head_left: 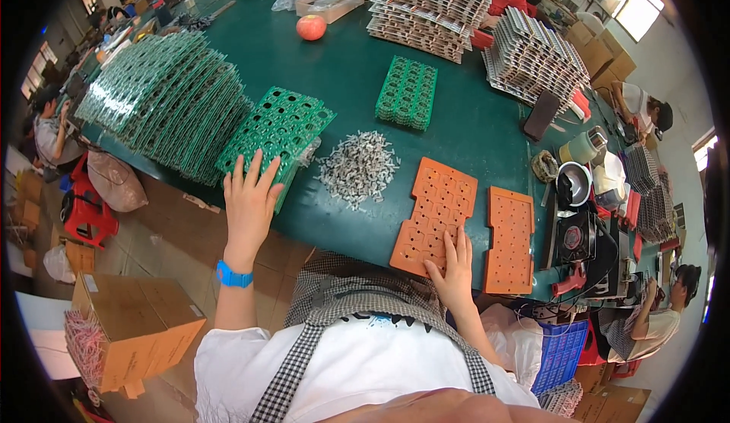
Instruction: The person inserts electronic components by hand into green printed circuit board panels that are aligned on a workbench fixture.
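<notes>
My left hand (pixel 251 202) lies with fingers spread on the near edge of a stack of green perforated circuit-board panels (pixel 283 123). A blue band (pixel 233 275) circles that wrist. At the right, my right hand (pixel 454 272) rests with stretched fingers on the lower right edge of an orange-brown jig plate (pixel 439 206) with holes and shallow recesses. Beside it lies a second orange-brown plate (pixel 509 237). Between my hands is a heap of small grey-white parts (pixel 357 168). Farther back sits a small stack of green panels (pixel 407 92).
A long leaning row of green panels (pixel 163 100) fills the table's left. Tall stacks of pale panels (pixel 430 9) stand at the back, near a red apple (pixel 310 28) and a shallow box (pixel 331 1). A dark phone (pixel 541 114), metal bowl (pixel 574 183) and tools crowd the right.
</notes>
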`<state>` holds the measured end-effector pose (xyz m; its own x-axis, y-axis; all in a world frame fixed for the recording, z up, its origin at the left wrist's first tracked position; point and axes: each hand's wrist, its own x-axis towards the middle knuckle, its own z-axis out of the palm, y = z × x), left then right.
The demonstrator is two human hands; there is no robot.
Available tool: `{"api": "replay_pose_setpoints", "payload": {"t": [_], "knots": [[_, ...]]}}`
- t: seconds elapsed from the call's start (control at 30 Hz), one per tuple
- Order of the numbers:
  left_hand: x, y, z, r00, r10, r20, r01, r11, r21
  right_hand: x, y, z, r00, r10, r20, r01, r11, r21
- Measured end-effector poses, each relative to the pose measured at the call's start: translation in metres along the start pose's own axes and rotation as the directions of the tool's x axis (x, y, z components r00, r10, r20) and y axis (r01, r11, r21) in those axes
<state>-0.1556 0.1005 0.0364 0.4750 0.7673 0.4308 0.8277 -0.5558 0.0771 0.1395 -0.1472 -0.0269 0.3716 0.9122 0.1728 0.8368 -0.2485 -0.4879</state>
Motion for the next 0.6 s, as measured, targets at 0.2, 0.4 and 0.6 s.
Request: {"api": "replay_pose_setpoints", "payload": {"t": [0.2, 0.4, 0.6], "knots": [[-0.006, 0.02, -0.025, 0.845, 0.229, -0.484, -0.299, 0.952, -0.072, 0.005, -0.016, -0.012, 0.999, -0.045, -0.002, 0.04, 0.922, -0.384], [-0.03, 0.163, 0.0, 0.724, 0.555, -0.409, -0.687, 0.626, -0.368, 0.038, -0.074, -0.031, 0.917, 0.302, -0.259, 0.121, 0.409, 0.905], [-0.02, 0.19, 0.045, 0.736, 0.635, -0.233, -0.632, 0.523, -0.572, 0.061, 0.039, -0.016, 0.919, 0.388, -0.072, -0.257, 0.727, 0.636]]}}
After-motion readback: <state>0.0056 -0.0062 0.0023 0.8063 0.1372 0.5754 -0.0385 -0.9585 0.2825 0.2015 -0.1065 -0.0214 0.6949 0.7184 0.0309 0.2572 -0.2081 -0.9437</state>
